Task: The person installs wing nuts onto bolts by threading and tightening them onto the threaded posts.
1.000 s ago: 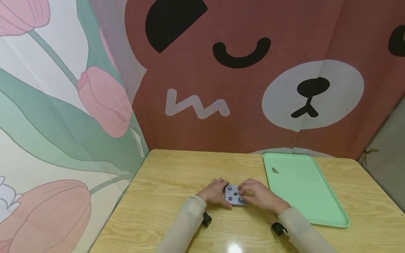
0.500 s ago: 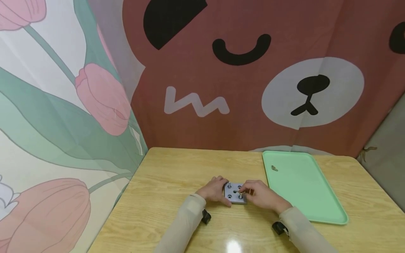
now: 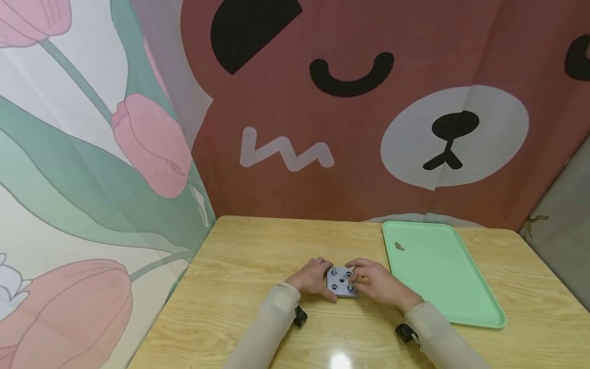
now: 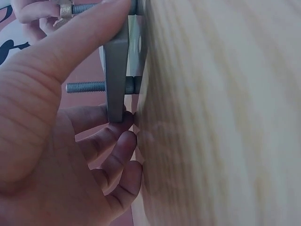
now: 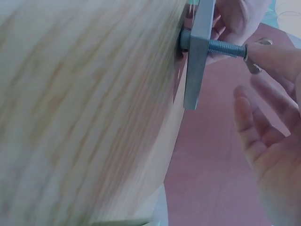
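Observation:
A grey metal plate (image 3: 342, 274) with several holes stands low over the table, raised on bolt heads beneath it in the wrist views. My left hand (image 3: 312, 279) grips its left side, thumb on the near edge and fingers behind. Two threaded bolts stick up through the plate, one bare bolt (image 4: 87, 87) at the left and another bolt (image 5: 228, 48) at the near right. On the tip of the near right bolt sits a brass-coloured wing nut (image 5: 254, 68). My right hand (image 3: 380, 284) pinches that wing nut, its other fingers loosely bent and apart from the plate.
A light green tray (image 3: 447, 277) lies on the wooden table (image 3: 258, 256) to the right. Small brass-coloured pieces (image 3: 399, 246) lie near the tray's far left corner. Printed cloths hang behind the table and at its left.
The fingers of my right hand shift about the wing nut, drawing in half a second ago and spreading again now. The left hand and the plate stay in place.

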Action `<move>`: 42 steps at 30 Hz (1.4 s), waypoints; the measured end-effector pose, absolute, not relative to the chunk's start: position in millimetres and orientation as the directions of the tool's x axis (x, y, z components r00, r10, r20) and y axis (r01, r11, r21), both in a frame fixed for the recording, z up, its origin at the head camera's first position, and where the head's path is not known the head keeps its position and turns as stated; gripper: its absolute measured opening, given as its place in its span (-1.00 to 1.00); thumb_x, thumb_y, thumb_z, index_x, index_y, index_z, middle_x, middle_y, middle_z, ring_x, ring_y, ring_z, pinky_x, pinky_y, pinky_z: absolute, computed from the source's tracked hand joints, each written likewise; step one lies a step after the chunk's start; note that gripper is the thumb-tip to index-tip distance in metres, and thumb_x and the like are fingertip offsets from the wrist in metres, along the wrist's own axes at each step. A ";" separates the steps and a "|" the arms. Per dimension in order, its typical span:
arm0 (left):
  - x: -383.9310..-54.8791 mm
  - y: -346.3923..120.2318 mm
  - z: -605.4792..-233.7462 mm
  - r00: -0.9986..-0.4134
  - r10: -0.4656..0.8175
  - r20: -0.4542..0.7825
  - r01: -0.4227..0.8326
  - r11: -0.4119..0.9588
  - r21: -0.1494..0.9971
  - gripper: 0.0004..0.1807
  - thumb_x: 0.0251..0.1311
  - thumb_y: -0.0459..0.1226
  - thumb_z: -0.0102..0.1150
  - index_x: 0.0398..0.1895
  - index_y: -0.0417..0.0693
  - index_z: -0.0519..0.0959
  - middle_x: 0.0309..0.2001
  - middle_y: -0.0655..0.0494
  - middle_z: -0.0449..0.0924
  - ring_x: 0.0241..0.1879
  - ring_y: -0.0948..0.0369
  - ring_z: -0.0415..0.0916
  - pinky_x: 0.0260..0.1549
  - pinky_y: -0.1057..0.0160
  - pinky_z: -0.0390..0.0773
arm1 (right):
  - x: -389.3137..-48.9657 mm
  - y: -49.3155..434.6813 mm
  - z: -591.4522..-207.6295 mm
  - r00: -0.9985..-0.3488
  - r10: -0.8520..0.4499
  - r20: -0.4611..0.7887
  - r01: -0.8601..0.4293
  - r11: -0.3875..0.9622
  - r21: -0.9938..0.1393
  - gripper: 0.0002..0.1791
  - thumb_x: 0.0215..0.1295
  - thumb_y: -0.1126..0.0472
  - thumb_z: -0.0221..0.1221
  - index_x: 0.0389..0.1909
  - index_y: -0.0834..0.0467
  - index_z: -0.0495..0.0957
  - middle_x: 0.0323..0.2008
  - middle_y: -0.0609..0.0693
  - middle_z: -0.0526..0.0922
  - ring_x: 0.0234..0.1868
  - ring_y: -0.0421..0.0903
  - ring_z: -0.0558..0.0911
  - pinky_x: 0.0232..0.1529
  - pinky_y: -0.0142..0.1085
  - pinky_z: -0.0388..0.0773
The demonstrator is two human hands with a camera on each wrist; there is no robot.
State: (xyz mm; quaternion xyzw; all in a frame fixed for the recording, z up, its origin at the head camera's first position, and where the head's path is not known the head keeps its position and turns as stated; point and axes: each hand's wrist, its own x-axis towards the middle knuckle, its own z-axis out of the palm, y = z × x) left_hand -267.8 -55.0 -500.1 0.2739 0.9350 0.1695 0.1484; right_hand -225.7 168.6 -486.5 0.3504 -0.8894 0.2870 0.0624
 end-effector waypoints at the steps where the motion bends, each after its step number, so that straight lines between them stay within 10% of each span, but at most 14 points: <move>1: -267.7 -54.7 -500.5 -0.805 0.563 -0.187 0.463 0.793 0.395 -0.02 -0.23 0.20 0.44 0.30 0.01 0.33 0.11 0.19 0.35 -0.06 0.27 0.24 -0.11 0.33 0.34 | -226.2 168.3 -487.2 -0.747 -0.587 0.311 -0.659 0.595 -0.461 -0.88 0.16 0.28 0.31 -0.41 -0.04 0.63 -0.05 -0.04 0.58 -0.04 -0.06 0.54 -0.07 -0.11 0.48; 9: -266.1 -54.0 -500.8 -0.801 0.572 -0.177 0.466 0.782 0.414 0.00 -0.24 0.19 0.46 0.31 0.00 0.33 0.09 0.20 0.35 -0.10 0.28 0.23 -0.16 0.35 0.34 | -227.3 166.4 -489.3 -0.787 -0.566 0.246 -0.598 0.598 -0.534 -0.93 0.17 0.22 0.31 -0.39 -0.02 0.61 -0.40 -0.29 0.51 -0.36 -0.33 0.49 -0.33 -0.37 0.48; 17: -267.1 -54.6 -500.4 -0.807 0.567 -0.167 0.461 0.781 0.422 -0.02 -0.27 0.18 0.48 0.29 0.02 0.35 0.07 0.20 0.35 -0.10 0.28 0.23 -0.16 0.36 0.33 | -226.3 174.0 -489.1 -0.779 -0.580 0.238 -0.588 0.542 -0.600 -0.76 0.15 0.43 0.16 -0.29 0.06 0.67 -0.32 -0.21 0.63 -0.30 -0.27 0.58 -0.30 -0.33 0.52; 26: -267.8 -55.1 -496.1 -0.812 0.557 -0.177 0.452 0.790 0.413 -0.02 -0.26 0.18 0.48 0.29 0.02 0.35 0.10 0.19 0.35 -0.09 0.27 0.24 -0.16 0.34 0.35 | -228.9 168.6 -487.5 -0.738 -0.582 0.341 -0.669 0.572 -0.474 -0.89 0.15 0.24 0.32 -0.42 -0.06 0.64 -0.09 -0.08 0.58 -0.05 -0.11 0.54 -0.09 -0.14 0.49; 42: -268.0 -55.8 -500.6 -0.809 0.562 -0.172 0.454 0.784 0.423 -0.02 -0.25 0.17 0.48 0.29 0.01 0.35 0.11 0.19 0.35 -0.09 0.29 0.23 -0.14 0.36 0.34 | -228.6 169.1 -490.3 -0.787 -0.587 0.190 -0.566 0.566 -0.600 -0.91 0.20 0.28 0.24 -0.31 0.02 0.61 -0.41 -0.22 0.58 -0.42 -0.33 0.51 -0.40 -0.36 0.48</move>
